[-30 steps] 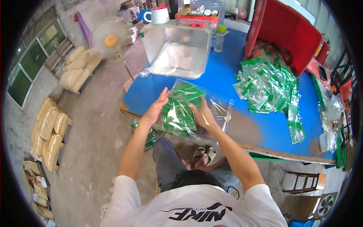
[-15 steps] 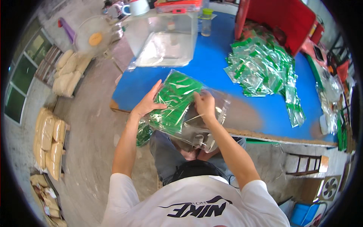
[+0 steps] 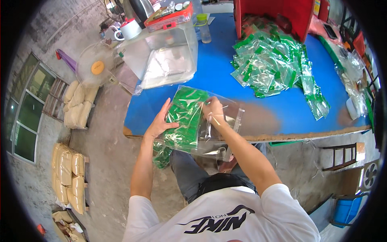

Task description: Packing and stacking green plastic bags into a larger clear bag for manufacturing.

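Observation:
In front of me, at the table's near edge, is a large clear plastic bag with flat green-and-clear plastic packets in its left part. My left hand grips the left side of the packets, thumb on top and fingers stretched along the edge. At their upper right, my right hand is closed, fingers curled against the clear film; its fingertips are partly hidden. The bag's slack lower part hangs over the table edge above my lap. Under my left forearm, below the table, shows another green plastic bundle.
On the blue table, a pile of green-and-clear packets spills from a red bin. A clear box lies at the back left, with a white mug on it. A bottle stands beside it. A fan stands left.
My view has turned, so the table and its things sit differently. My right hand has shifted slightly left along the packets' edge, fingers still curled. My left hand keeps its hold.

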The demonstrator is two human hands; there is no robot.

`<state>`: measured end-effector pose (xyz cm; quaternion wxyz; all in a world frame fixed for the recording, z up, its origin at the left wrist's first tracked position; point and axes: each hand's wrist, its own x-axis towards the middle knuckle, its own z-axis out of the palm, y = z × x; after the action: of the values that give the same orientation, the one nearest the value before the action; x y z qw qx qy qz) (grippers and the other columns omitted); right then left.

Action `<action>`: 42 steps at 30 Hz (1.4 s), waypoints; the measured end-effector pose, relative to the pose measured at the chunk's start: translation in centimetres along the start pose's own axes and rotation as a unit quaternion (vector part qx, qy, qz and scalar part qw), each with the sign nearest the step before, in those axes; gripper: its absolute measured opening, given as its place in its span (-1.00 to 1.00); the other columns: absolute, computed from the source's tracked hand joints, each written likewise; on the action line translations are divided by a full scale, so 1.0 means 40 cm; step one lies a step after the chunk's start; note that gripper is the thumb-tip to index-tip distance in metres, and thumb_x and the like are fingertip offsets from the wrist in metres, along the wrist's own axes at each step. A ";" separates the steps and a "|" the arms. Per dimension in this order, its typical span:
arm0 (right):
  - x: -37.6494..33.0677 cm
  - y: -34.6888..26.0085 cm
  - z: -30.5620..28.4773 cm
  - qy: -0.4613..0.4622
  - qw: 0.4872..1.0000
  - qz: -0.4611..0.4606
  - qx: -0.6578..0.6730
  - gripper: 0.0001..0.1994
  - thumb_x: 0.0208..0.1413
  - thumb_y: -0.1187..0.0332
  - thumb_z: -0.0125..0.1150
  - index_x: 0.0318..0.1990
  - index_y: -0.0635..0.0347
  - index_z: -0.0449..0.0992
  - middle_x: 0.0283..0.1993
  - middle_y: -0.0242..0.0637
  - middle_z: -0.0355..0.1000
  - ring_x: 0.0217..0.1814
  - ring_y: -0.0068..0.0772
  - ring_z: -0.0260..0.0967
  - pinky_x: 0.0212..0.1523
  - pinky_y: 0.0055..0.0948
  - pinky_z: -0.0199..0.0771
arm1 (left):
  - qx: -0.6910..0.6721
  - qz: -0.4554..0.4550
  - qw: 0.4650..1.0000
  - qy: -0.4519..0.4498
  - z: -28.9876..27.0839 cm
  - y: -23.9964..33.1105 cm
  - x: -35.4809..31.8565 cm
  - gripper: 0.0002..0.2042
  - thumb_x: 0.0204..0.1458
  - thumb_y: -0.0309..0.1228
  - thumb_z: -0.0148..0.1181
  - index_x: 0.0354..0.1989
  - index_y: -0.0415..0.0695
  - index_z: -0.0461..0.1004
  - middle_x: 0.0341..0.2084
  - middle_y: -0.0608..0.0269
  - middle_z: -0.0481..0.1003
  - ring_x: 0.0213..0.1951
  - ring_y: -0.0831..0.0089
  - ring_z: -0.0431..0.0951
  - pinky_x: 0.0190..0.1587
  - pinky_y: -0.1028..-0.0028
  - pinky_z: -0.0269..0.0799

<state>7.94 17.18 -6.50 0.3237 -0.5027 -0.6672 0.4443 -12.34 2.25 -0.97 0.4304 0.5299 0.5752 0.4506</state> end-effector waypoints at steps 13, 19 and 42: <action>0.051 0.113 -0.065 -0.032 0.986 -0.122 0.112 -0.79 0.32 0.31 0.05 -0.12 0.30 0.35 -0.28 0.13 0.49 -0.23 0.21 0.48 -0.21 0.06 0.42 | -0.007 -0.001 1.000 -0.028 -0.006 -0.006 0.007 0.17 -0.18 -0.52 0.56 0.55 -0.16 -0.23 0.50 -0.06 -0.04 0.48 0.25 0.00 0.46 0.36 -0.06; -0.077 0.048 -0.145 0.031 0.936 -0.280 -0.209 -0.77 0.28 0.29 0.11 -0.07 0.26 0.36 -0.16 0.09 0.50 -0.05 0.18 0.48 -0.19 0.08 0.53 | 0.009 0.012 1.000 -0.004 -0.030 -0.021 -0.003 0.14 -0.19 -0.53 0.54 0.54 -0.19 -0.18 0.48 -0.05 -0.01 0.48 0.24 0.01 0.47 0.36 -0.10; -0.098 0.078 -0.324 -0.172 0.787 -0.536 -0.253 -0.82 0.09 0.33 0.19 -0.19 0.20 0.50 -0.19 -0.07 0.42 -0.02 0.00 0.41 0.04 -0.03 0.43 | 0.486 0.033 0.873 0.021 0.028 0.134 0.058 -0.08 -0.07 -0.13 0.47 0.48 -0.01 0.11 0.51 -0.03 -0.06 0.49 -0.08 -0.05 0.47 0.05 -0.11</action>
<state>21.65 17.19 -4.16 0.2507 -0.0434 -0.9625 0.0946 -10.23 4.81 3.96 0.0912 0.6815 0.7127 0.1389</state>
